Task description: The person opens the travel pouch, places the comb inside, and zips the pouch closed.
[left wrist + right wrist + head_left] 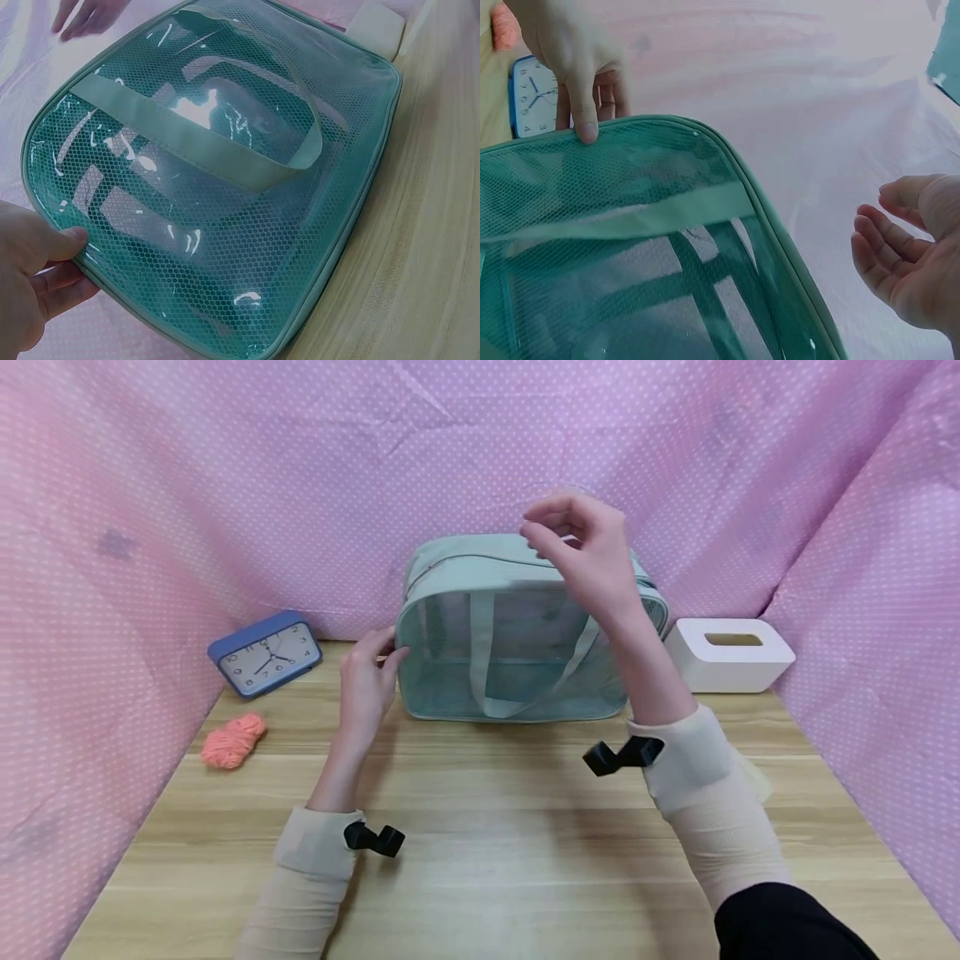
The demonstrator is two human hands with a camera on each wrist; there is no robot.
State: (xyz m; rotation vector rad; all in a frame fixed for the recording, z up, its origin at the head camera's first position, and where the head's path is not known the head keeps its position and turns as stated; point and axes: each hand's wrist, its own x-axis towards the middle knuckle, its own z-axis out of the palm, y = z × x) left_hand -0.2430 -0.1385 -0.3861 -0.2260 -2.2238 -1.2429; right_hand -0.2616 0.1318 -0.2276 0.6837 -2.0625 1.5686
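A pale green see-through zip bag (450, 685) with mesh panels and a strap handle (482, 652) stands upright on the table. At its left side edge, my left hand (365, 685) pinches the rim, thumb on the front and fingers behind, as the left wrist view shows with the bag (285, 225). My right hand (592, 556) is raised over the bag's top right part, fingers loosely bent. In the right wrist view this right hand (911, 251) holds nothing and is apart from the bag. From the head, it hides part of the top.
A blue clock (270, 656) stands at the back left, with a coral yarn skein (233, 741) in front of it. Right of the bag is a white tissue box (727, 668). A pale yellow item (756, 778) lies partly hidden behind the right sleeve. Pink dotted cloth (300, 485) surrounds the table.
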